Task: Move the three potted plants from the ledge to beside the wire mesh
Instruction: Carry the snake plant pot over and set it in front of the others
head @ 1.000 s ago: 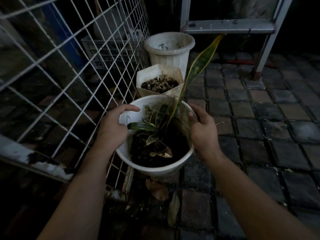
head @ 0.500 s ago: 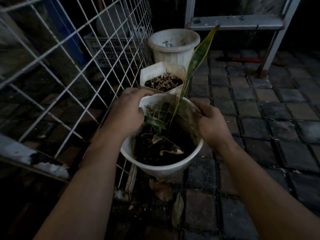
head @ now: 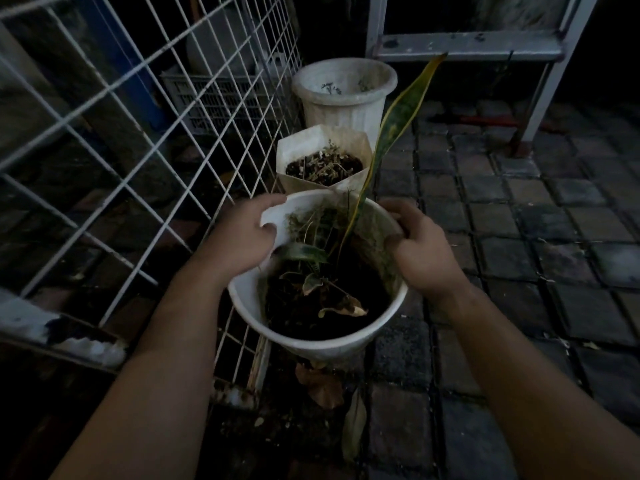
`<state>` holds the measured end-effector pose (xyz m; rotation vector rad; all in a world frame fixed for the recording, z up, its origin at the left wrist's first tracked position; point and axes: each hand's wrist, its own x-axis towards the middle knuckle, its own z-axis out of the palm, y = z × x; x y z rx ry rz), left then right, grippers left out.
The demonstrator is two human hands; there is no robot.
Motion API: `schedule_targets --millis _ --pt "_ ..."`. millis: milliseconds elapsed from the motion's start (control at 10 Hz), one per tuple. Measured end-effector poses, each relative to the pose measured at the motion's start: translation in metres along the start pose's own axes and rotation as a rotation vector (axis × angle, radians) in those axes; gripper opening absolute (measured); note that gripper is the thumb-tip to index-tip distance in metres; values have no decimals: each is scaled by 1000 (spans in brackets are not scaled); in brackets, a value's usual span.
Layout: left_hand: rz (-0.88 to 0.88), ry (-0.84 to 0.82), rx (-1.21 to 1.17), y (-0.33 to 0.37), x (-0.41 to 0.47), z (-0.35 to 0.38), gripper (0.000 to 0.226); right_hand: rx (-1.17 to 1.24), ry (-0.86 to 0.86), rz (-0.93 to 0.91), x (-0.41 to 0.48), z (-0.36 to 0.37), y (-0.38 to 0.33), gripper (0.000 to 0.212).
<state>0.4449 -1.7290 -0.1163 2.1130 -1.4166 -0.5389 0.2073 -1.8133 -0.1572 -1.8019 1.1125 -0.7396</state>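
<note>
A round white pot (head: 325, 344) with dark soil and a tall yellow-edged snake plant leaf (head: 398, 119) sits low beside the white wire mesh (head: 145, 133). My left hand (head: 246, 233) grips its left rim, with the thumb inside the pot. My right hand (head: 422, 251) grips the right rim. Just behind it stands a white angular pot (head: 294, 150) of dry twigs. Farther back is a taller round white pot (head: 346, 102). All three line up along the mesh.
Dark paving stones (head: 519, 237) spread to the right. A grey metal frame (head: 467, 46) with a leg (head: 543, 105) stands at the back right. Behind the mesh sits a plastic crate (head: 214, 102). Dry leaves (head: 325, 382) lie below the near pot.
My left hand has slid from the pot's outer side up onto its far-left rim. The pot has shifted slightly toward the angular pot.
</note>
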Motion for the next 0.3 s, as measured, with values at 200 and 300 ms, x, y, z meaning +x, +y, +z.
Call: schedule_targets --millis 200,300 --pt "-17 -102 -23 84 23 -54 54 -345 -96 104 17 -62 -63 42" --pt "104 -140 -153 153 20 -84 64 -387 53 253 16 -115 -114 45"
